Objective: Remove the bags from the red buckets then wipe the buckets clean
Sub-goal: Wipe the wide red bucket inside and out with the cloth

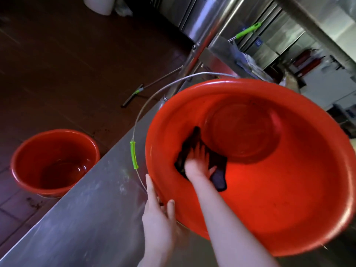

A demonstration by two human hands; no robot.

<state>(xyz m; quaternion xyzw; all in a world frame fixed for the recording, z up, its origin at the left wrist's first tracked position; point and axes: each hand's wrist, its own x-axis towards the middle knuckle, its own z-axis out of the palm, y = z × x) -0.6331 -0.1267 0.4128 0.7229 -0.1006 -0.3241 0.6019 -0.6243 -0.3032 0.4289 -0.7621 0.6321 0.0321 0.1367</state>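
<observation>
A large red bucket [289, 199] lies tilted on the steel counter, its mouth turned toward me, with no bag in it. My right hand [198, 162] reaches inside and presses a dark cloth [217, 170] against the inner wall with spread fingers. My left hand [159, 214] rests against the bucket's outer rim at the lower left, fingers straight. The wire handle with a green grip [134, 155] hangs off the bucket's left side. A second red bucket [54, 162] stands upright on the floor to the left, also without a bag.
The steel counter [86, 218] runs diagonally from lower left to upper right. A floor squeegee [133, 95] lies on the dark tiled floor behind. Steel cabinets and a green-handled tool [248, 30] stand at the back right.
</observation>
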